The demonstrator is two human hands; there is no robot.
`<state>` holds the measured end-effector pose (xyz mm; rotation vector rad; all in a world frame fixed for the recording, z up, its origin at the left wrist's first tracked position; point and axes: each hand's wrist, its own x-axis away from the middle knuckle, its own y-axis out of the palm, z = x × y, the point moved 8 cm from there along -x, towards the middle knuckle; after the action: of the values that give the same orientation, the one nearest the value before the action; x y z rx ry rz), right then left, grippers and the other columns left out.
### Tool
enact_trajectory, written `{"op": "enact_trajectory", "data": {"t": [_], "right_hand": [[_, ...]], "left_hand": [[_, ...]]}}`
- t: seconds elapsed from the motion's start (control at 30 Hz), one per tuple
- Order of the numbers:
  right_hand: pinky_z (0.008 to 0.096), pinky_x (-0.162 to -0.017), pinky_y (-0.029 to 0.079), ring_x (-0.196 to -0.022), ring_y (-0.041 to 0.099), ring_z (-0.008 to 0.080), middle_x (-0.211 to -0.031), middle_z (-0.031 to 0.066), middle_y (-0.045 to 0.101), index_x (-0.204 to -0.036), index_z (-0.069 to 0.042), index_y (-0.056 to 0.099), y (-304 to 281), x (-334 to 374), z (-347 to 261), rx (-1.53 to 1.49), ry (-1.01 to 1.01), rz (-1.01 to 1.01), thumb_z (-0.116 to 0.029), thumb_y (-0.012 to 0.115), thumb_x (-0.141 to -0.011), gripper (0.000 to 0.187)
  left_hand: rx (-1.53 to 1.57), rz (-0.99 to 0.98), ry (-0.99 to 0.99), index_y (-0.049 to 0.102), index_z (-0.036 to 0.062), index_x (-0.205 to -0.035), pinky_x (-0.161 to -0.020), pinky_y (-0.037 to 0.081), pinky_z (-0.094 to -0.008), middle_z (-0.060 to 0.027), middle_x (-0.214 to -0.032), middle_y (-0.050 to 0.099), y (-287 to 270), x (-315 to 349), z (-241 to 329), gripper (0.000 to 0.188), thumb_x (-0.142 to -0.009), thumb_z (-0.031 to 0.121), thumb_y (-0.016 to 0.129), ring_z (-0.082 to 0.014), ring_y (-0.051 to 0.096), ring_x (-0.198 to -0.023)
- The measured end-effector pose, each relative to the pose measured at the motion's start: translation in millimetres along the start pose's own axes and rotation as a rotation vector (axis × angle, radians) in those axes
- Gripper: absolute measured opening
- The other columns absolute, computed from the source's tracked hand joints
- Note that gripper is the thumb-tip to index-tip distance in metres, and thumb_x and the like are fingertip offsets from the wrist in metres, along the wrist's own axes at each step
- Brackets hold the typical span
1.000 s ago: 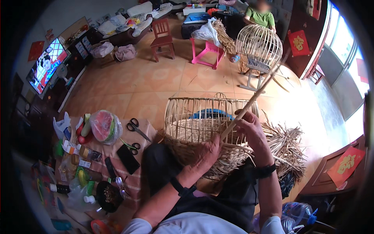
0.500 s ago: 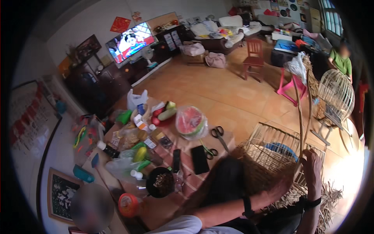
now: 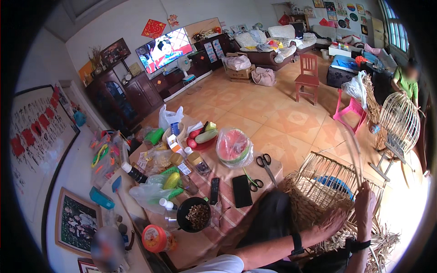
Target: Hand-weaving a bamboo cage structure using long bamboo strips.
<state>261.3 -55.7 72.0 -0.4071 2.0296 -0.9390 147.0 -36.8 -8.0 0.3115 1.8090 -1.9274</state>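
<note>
Bottom right: left hand point(image 3: 336, 219) flat against woven basket point(image 3: 318, 193); right hand point(image 3: 365, 200) closed around cane strips point(image 3: 354, 157); red diamond sign point(image 3: 154, 28) on wall.

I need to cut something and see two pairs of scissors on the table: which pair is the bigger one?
The black-handled scissors lying nearest the wrapped watermelon half are bigger. The smaller scissors lie closer to the person, beside the black phone.
</note>
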Motion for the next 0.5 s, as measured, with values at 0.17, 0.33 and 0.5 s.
{"op": "enact_trajectory", "data": {"t": [0.17, 0.33, 0.5], "right_hand": [[0.0474, -0.067, 0.051, -0.08, 0.067, 0.0409, -0.096, 0.0265, 0.068, -0.13, 0.001, 0.055, -4, 6, -21, -0.255, -0.105, -0.19, 0.002, 0.055, -0.094, 0.036], [0.047, -0.07, 0.052, -0.086, 0.067, 0.0413, -0.107, 0.0274, 0.068, -0.134, 0.004, 0.051, -12, 16, -23, -0.249, 0.006, -0.14, 0.004, 0.057, -0.093, 0.041], [0.046, -0.065, 0.049, -0.079, 0.064, 0.0386, -0.097, 0.0252, 0.066, -0.131, 0.003, 0.05, -1, 7, -21, -0.093, 0.001, -0.177, 0.0, 0.055, -0.096, 0.036]], "left_hand": [[0.172, 0.017, -0.124, 0.062, 0.0044, -0.105, -0.055, 0.048, -0.0389, -0.0128, -0.077, 0.062, -8, -1, -23, 0.02, -0.087, 0.014, 0.059, -0.0285, 0.061, -0.069], [0.307, 0.085, -0.14, 0.063, 0.005, -0.093, -0.059, 0.049, -0.0449, -0.0151, -0.075, 0.062, -12, 3, -24, 0.012, -0.085, 0.013, 0.061, -0.0322, 0.062, -0.07], [0.325, 0.169, -0.142, 0.064, 0.0061, -0.084, -0.058, 0.049, -0.0467, -0.0147, -0.07, 0.062, -28, 4, -24, 0.009, -0.082, 0.015, 0.064, -0.0314, 0.063, -0.07]]}}
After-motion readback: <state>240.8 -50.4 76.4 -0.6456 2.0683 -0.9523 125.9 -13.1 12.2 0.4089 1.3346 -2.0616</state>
